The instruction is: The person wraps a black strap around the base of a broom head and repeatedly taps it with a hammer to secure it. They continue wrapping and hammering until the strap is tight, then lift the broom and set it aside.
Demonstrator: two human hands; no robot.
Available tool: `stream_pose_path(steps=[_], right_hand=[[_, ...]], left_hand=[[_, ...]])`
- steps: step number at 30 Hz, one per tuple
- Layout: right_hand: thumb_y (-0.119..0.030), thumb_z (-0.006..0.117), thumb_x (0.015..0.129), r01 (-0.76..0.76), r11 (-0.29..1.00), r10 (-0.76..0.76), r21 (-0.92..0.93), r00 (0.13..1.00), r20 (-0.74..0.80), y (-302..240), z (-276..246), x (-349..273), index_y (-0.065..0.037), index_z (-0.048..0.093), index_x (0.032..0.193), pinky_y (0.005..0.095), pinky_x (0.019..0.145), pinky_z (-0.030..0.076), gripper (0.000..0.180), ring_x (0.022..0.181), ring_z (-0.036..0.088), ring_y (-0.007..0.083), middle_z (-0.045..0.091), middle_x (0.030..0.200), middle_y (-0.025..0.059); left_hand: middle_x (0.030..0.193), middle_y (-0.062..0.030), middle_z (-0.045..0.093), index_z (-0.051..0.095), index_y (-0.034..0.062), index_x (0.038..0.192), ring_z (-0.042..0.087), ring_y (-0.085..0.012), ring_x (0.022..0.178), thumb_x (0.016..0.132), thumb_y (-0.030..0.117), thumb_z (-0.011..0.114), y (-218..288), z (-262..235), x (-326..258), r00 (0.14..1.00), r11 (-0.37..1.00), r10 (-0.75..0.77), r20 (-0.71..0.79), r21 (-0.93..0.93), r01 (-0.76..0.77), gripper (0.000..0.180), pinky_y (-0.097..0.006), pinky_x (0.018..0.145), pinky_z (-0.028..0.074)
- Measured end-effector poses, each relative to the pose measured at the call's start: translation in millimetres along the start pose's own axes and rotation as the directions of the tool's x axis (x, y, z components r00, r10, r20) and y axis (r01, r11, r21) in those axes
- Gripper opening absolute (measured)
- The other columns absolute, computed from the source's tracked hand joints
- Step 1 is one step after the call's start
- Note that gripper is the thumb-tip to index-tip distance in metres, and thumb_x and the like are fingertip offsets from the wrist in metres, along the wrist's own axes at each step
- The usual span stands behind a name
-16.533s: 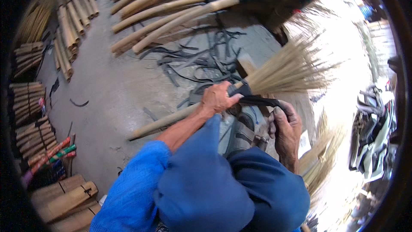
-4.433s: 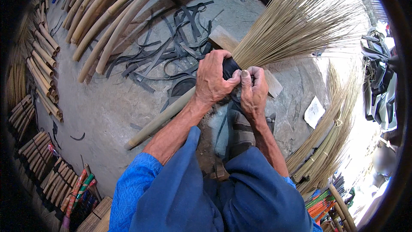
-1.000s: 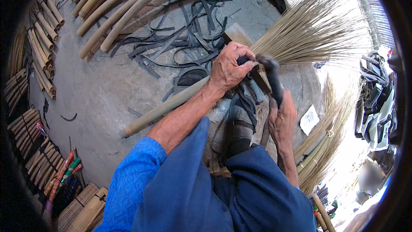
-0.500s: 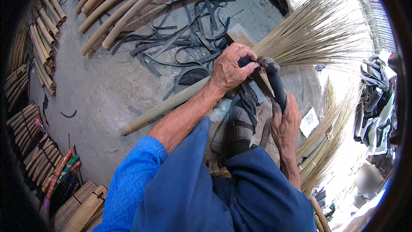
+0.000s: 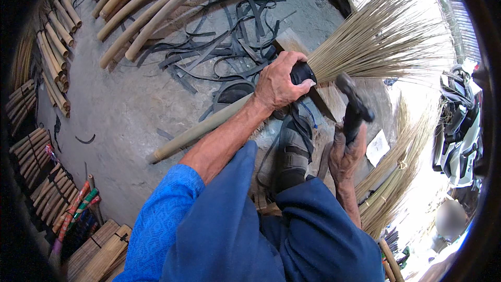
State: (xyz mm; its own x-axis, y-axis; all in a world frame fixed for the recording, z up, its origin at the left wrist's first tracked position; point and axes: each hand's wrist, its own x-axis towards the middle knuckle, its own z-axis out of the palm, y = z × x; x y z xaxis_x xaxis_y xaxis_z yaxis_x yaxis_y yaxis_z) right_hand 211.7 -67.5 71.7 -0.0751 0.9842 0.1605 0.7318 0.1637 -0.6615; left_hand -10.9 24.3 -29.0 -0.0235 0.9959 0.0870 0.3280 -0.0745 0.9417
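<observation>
A broom lies slantwise before me, with pale straw bristles [image 5: 373, 42] fanning to the upper right and a bamboo handle [image 5: 201, 129] running to the lower left. My left hand [image 5: 279, 81] is closed round its neck, where a black rubber-like band [image 5: 301, 74] wraps the base of the straw. The neck rests over a wooden block [image 5: 327, 102]. Lower right of it, my right hand [image 5: 346, 155] grips a dark hammer [image 5: 355, 103]. The hammer's head is raised, apart from the band. My left fingers partly cover the band.
Dark rubber strips [image 5: 224, 47] lie tangled on the floor beyond the handle. Bamboo poles [image 5: 156, 13] rest at the upper left, with more bundles along the left edge. Another straw bundle [image 5: 391, 177] lies to the right, near a sheet of paper [image 5: 377, 148]. My sandalled foot [image 5: 292, 151] is below the block.
The hammer has drawn away from the band, toward the lower right, and its head has tilted. My left hand stays on the broom's neck, and more of the band shows.
</observation>
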Motion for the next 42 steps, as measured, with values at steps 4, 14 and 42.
stream_pose_path(steps=[4,14,42], right_hand=[[-0.011,0.070,0.106,-0.176,0.947,0.252,-0.270,0.926,0.281,8,18,17,-0.006,0.061,0.141,0.0462,0.082,0.058,0.037,0.096,0.075,0.0448,0.073,0.113,0.0224],[-0.016,0.069,0.110,-0.081,0.997,0.081,-0.006,0.994,0.069,-3,24,7,-0.001,0.061,0.135,0.0456,0.090,0.057,0.030,0.098,0.074,0.0348,0.072,0.104,0.0222],[-0.001,0.066,0.096,-0.089,0.974,0.155,-0.210,0.933,0.324,26,12,31,-0.003,0.058,0.124,0.0582,0.080,0.054,0.030,0.100,0.069,0.0544,0.067,0.107,0.0315]], left_hand=[[0.123,-0.0173,0.070,0.066,0.0078,0.131,0.074,-0.0387,0.110,0.083,0.031,0.088,-2,-2,2,1.000,1.000,0.002,0.009,0.001,-0.002,0.058,-0.048,0.096,0.061],[0.123,-0.0200,0.069,0.063,0.0045,0.130,0.072,-0.0402,0.113,0.081,0.034,0.090,-4,-3,5,0.999,0.999,-0.052,-0.007,-0.009,0.052,0.064,-0.049,0.097,0.060],[0.125,-0.0195,0.061,0.054,0.0052,0.137,0.071,-0.0436,0.110,0.083,0.030,0.089,-4,2,-4,0.999,0.998,-0.030,0.022,0.055,0.028,0.069,-0.052,0.093,0.061]])
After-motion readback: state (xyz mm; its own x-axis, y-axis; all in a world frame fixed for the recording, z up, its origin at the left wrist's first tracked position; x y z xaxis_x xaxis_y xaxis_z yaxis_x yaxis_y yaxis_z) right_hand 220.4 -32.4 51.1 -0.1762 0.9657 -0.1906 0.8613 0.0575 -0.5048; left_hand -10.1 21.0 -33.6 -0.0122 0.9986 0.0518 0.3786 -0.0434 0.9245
